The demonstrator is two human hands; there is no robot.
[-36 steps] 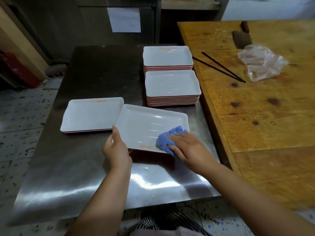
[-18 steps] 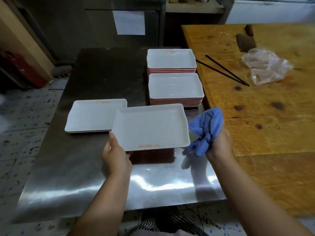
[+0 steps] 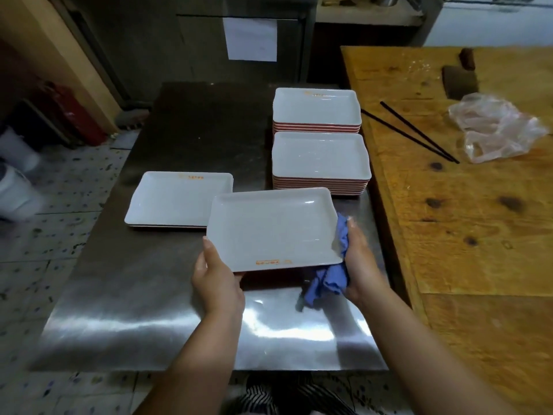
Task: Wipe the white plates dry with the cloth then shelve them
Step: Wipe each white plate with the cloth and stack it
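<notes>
— What were the hands doing at that moment?

— Both were on one white plate (image 3: 270, 227), lifted above the steel table (image 3: 179, 324). The left hand (image 3: 216, 280) gripped its near left corner, thumb lying on the rim and fingers curled underneath. The right hand (image 3: 360, 265) clasped the plate's right edge with the blue cloth (image 3: 330, 278) bunched between palm and plate; a loose end of cloth hung down below that hand.

— And the other plates?

— Just beyond the left hand, a short pile of plates (image 3: 176, 199) lay flat on the table, and the held plate overlapped its near right corner in view; whether they touched I could not tell. Beyond the right hand stood a taller stack (image 3: 320, 160), and behind that a second stack (image 3: 315, 107), both with red-striped edges.

— Anything off to the side?

— To the right of the right hand lay a wooden table (image 3: 463, 235). On its far part rested two black chopsticks (image 3: 416, 131), a crumpled clear plastic bag (image 3: 493, 130) and a dark cleaver (image 3: 459, 80).
</notes>
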